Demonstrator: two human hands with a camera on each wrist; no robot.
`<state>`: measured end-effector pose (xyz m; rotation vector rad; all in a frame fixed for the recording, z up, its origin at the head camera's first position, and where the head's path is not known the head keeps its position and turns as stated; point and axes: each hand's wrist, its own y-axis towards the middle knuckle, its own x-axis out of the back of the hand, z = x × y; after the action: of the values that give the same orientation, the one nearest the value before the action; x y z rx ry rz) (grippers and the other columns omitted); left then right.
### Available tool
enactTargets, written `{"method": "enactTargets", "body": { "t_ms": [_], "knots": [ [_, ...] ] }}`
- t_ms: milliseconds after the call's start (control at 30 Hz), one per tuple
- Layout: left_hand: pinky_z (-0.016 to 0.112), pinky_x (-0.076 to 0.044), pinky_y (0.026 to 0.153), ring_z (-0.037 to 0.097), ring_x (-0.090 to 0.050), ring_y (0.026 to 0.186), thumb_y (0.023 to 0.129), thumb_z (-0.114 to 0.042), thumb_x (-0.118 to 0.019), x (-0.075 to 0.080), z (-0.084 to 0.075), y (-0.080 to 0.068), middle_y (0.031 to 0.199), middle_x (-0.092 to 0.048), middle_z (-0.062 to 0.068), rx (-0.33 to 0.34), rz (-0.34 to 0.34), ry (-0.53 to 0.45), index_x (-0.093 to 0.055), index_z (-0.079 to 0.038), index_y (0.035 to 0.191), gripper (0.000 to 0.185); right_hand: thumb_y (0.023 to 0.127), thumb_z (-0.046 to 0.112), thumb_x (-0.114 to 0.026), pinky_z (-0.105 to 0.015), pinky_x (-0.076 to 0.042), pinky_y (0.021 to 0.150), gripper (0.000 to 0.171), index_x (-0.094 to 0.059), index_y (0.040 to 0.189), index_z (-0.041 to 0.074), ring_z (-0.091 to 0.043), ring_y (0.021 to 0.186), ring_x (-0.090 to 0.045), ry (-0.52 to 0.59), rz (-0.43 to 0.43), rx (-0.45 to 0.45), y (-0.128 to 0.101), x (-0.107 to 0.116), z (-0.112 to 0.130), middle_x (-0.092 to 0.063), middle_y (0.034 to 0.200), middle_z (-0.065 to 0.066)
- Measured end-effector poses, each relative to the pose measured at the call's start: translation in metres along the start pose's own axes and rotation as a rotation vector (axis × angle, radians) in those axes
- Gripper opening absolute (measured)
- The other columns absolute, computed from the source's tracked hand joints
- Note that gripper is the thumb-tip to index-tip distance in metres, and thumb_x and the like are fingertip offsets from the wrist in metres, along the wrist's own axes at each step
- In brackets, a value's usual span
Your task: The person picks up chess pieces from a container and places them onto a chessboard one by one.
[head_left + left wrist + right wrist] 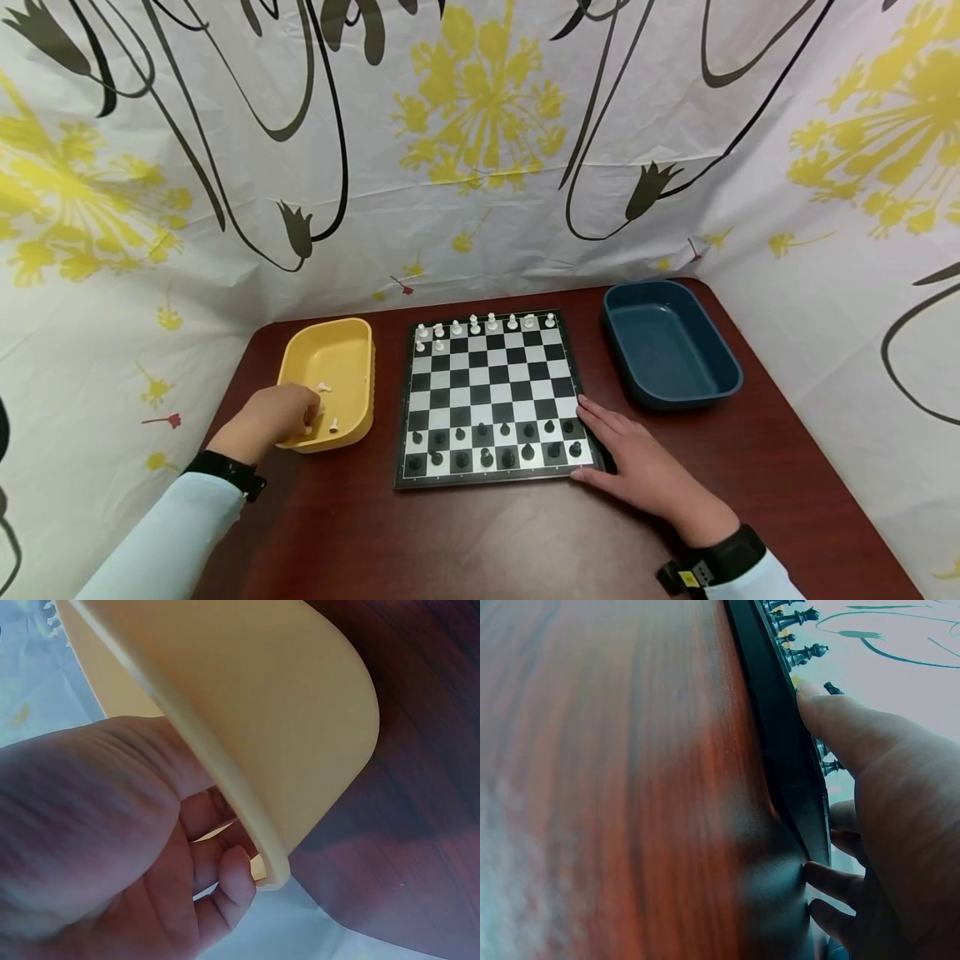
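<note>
My left hand (287, 410) reaches over the near-left rim into a yellow tray (330, 333), its fingers bent downward. Small white chess pieces, one of them a white pawn (333, 426), lie in the tray near those fingers. In the left wrist view the tray's wall hides the fingertips, so I cannot tell whether they pinch a piece. My right hand (637, 458) rests with extended fingers at the right edge of the chessboard (491, 377). White pieces (474, 325) line the far row, with two white pawns (430, 346) at the left in front. Black pieces (486, 457) fill the two near rows.
A dark blue tray (720, 379) stands to the right of the board, near the table's right edge. The reddish-brown table (480, 542) meets patterned white cloth (360, 242) at the back and sides.
</note>
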<state>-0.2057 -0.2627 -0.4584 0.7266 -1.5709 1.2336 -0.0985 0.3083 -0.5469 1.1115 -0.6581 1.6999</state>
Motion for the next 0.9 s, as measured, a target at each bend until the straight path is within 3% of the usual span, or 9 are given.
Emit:
{"method": "enactTargets", "body": {
  "t_ms": [267, 433, 667, 900],
  "knots": [
    [0.040, -0.050, 0.071, 0.023, -0.057, 0.077, 0.097, -0.008, -0.081, 0.003, 0.002, 0.000, 0.089, -0.066, 0.001, 0.038, 0.005, -0.040, -0.074, -0.015, 0.092, 0.011, 0.095, 0.069, -0.078, -0.065, -0.040, 0.121, 0.100, -0.042, 0.171, 0.014, -0.033, 0.159, -0.041, 0.000, 0.000, -0.004, 0.000, 0.000, 0.000, -0.032, 0.180, 0.000],
    [0.041, -0.053, 0.073, 0.022, -0.059, 0.080, 0.097, -0.009, -0.082, 0.009, 0.006, 0.001, 0.095, -0.069, 0.002, 0.020, -0.022, -0.076, -0.076, -0.014, 0.099, 0.008, 0.095, 0.068, -0.078, -0.065, -0.040, 0.121, 0.100, -0.042, 0.171, 0.014, -0.033, 0.159, -0.042, -0.001, 0.001, -0.001, 0.000, 0.000, 0.001, -0.033, 0.180, 0.000],
    [0.045, -0.052, 0.075, 0.021, -0.062, 0.082, 0.098, -0.012, -0.083, 0.030, 0.002, 0.011, 0.095, -0.071, 0.000, -0.015, -0.159, -0.122, -0.073, -0.016, 0.097, 0.010, 0.096, 0.066, -0.079, -0.065, -0.040, 0.121, 0.099, -0.042, 0.171, 0.013, -0.033, 0.159, -0.041, -0.001, -0.003, 0.010, 0.001, 0.003, 0.003, -0.033, 0.180, -0.001],
    [0.050, -0.057, 0.084, 0.024, -0.071, 0.095, 0.099, -0.010, -0.083, 0.056, -0.025, 0.041, 0.102, -0.075, 0.001, -0.090, -0.292, -0.166, -0.075, -0.015, 0.106, 0.011, 0.095, 0.067, -0.079, -0.065, -0.040, 0.120, 0.099, -0.043, 0.171, 0.013, -0.033, 0.159, -0.042, -0.002, 0.002, 0.000, 0.000, 0.003, 0.004, -0.034, 0.179, -0.001]
  ]
}}
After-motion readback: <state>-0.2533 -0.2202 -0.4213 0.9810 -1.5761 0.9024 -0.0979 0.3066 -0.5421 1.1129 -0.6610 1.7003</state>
